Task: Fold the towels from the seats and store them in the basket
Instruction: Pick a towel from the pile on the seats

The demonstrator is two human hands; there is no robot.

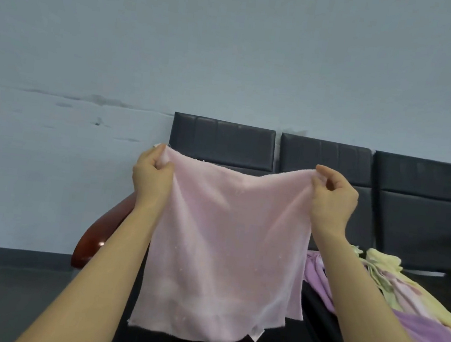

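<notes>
Pink terry cloth fills the middle of my head view: a pink towel [223,255] held up in the air, hanging free in front of the seats [326,160]. Going left to right. Far left, pale blue-grey wall [63,54] with scuff marks, dark floor strip below. Next a reddish-brown wooden armrest [98,238] at the left end of the seat row, partly behind the left forearm. The left hand [152,176] pinches the towel's upper left corner, thumb and fingers curled onto the fabric, a bit of corner poking above the knuckles. Towel's top edge sags slightly between the two hands; the body hangs down with soft folds, the lower edge uneven, one bottom corner flipped near the right side. The right hand [333,200] pinches the upper right corner, fingertips closed on the cloth, other fingers curled loosely. Behind it all, three black padded backrests side by side against the wall. Right of the right forearm, a heap on the seat cushions: purple towel [424,339] lying spread toward me, yellow towel [385,262] crumpled on top and behind it, touching. I see no container in this view, so I can't tell what any basket holds.
</notes>
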